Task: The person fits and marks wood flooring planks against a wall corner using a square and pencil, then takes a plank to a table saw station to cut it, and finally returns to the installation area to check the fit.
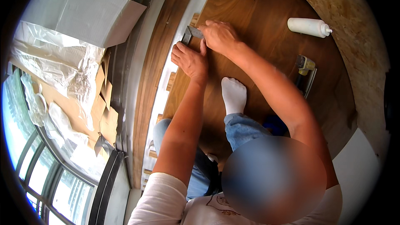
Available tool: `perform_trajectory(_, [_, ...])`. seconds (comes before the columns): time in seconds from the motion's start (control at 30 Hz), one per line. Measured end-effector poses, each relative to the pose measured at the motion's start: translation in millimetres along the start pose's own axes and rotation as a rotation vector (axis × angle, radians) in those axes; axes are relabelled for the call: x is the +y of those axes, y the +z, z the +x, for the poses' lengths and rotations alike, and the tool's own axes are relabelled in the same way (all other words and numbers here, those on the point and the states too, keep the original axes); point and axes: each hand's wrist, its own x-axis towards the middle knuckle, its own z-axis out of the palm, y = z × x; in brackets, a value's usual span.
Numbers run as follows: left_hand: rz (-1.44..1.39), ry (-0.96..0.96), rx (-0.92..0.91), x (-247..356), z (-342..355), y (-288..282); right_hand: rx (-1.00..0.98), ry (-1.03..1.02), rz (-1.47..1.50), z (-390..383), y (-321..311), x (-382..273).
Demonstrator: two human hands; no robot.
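At the far edge of the brown wooden board [258, 12], my two hands meet at a small L-shaped metal square [194, 31]. My right hand [221, 37] has its fingers closed on one arm of the square. My left hand [189, 60] lies with bent fingers at the end of the other arm, its thumb raised toward the right hand. That hand partly hides the square, and its exact grip is unclear. Small wooden blocks [171, 81] sit along the board's left edge, beside a pale strip.
A long narrow plank [156, 83] runs along the left. Right of my arm lie a white squeeze bottle [308, 27] and a yellow-and-black tool [306, 66]. My socked foot [234, 93] rests on the board. A large grey-white box [79, 10] stands upper left, near plastic sheeting [62, 58].
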Motion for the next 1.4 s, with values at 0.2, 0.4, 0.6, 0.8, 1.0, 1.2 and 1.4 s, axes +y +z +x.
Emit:
perform_trajectory(0.2, [-0.011, -0.029, -0.017, -2, 4, -4, -0.016, 0.017, 0.036, 6, -3, -2])
perform_trajectory(0.4, [-0.072, 0.055, 0.170, 6, 2, 10, 0.381, 0.380, 0.313, -96, 11, 37])
perform_trajectory(0.6, [0.039, 0.144, 0.258, -28, 7, 13, 0.453, 0.691, 0.097, -191, 41, 85])
perform_trajectory(0.8, [0.007, 0.185, 0.223, -21, 1, 22, 0.403, 0.704, 0.447, -206, 30, 123])
perform_trajectory(1.0, [-0.038, 0.230, 0.168, -24, 0, 20, 0.327, 0.832, 0.468, -197, 42, 123])
perform_trajectory(1.2, [-0.048, 0.247, 0.154, -17, 5, 11, 0.175, 0.863, 0.462, -189, 23, 118])
perform_trajectory(1.4, [-0.027, 0.225, 0.146, -7, 7, 9, 0.186, 0.833, 0.448, -189, 17, 120])
